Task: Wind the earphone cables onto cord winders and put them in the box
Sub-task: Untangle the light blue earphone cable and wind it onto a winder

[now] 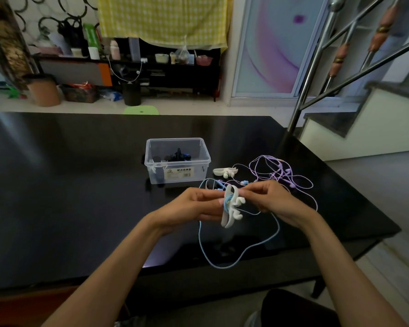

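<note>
- A white label (179,173) is stuck on the front of the clear plastic box (206,159).
- Dark Chinese letters are printed along the top of the label. They look like 欧式收纳盒, but they are small.
- A barcode is printed under the letters. Its numbers are too small to be read.
- No other words can be read.

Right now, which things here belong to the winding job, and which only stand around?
Job: white winder and blue cable in both hands, spare winder, purple earphones, clear box.
Around: green stool, black bin, yellow cloth.
</note>
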